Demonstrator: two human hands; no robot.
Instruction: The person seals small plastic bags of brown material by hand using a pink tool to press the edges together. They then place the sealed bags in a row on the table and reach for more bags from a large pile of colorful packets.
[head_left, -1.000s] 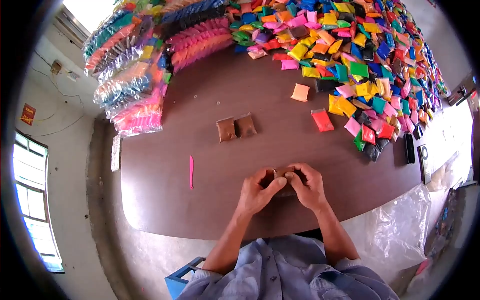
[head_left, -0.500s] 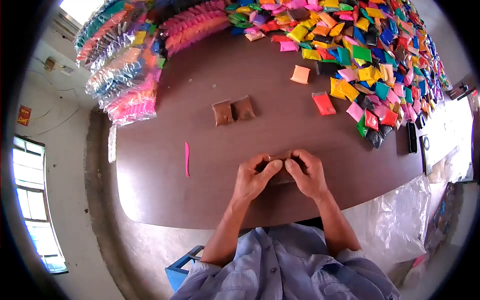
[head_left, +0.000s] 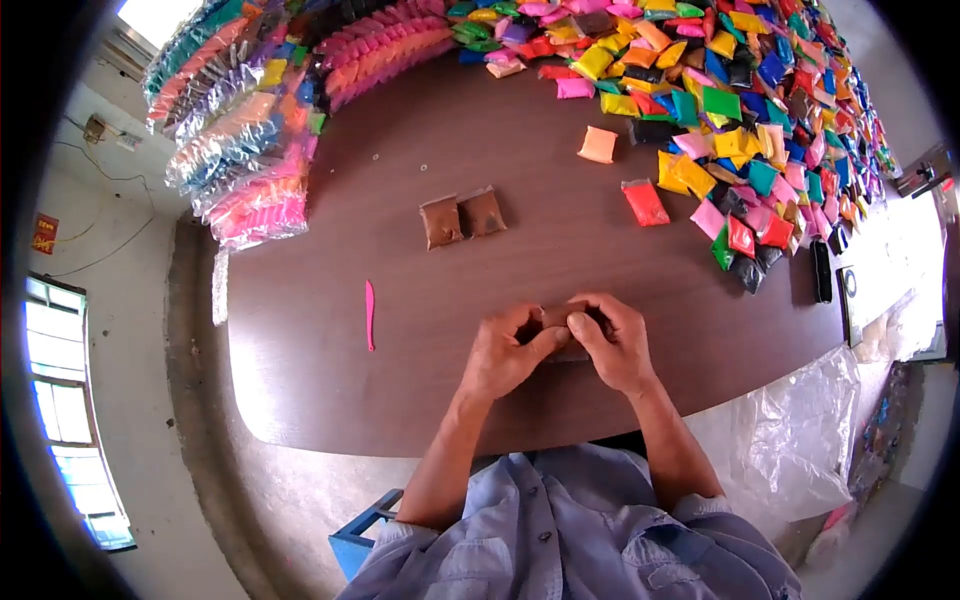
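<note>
A small brown packet (head_left: 562,314) is pinched between my two hands above the near part of the dark table. My left hand (head_left: 508,350) has its thumb and fingers closed on the packet's left side. On its right side, my right hand (head_left: 612,342) grips with the thumb on top and the fingers curled behind. The thumbs are close together and cover part of the packet. Beyond my hands, two brown packets (head_left: 440,222) lie side by side on the table. A pink plastic tool (head_left: 370,315) lies to the left.
Many coloured packets (head_left: 722,103) are heaped at the right and back of the table (head_left: 300,370). Bagged rows of packets (head_left: 262,205) stand at the back left. A red packet (head_left: 645,203) and a peach packet (head_left: 598,145) lie near the heap. A blue stool (head_left: 352,545) stands below left.
My thumbs have shifted on the held packet, and more of its brown surface shows between them. The whole view has moved slightly.
</note>
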